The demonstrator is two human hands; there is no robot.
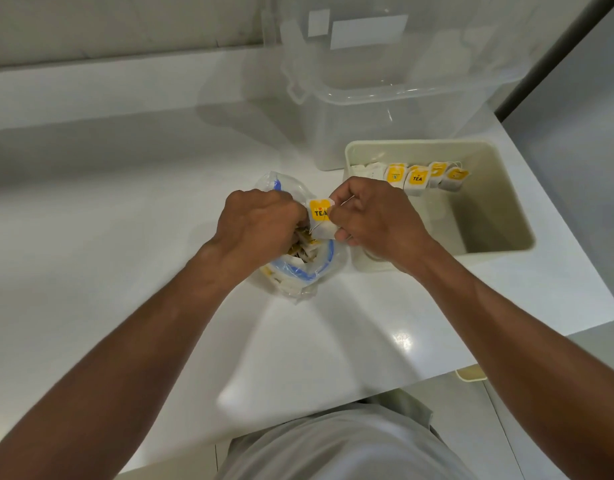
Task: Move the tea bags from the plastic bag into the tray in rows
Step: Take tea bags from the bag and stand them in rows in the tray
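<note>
Soft, even overhead light glares on the glossy white counter (401,339); wide-angle distortion bends the edges.

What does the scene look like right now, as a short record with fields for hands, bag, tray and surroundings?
left hand: fingers curled down into the mouth of the plastic bag; what they hold is hidden
right hand: pinches a tea bag with a yellow TEA tag, over the bag's mouth
plastic bag: open, on the white counter, more tea bags inside
tray: cream, right of the bag; one row of tea bags along its far wall
behind tray: clear storage box
</note>
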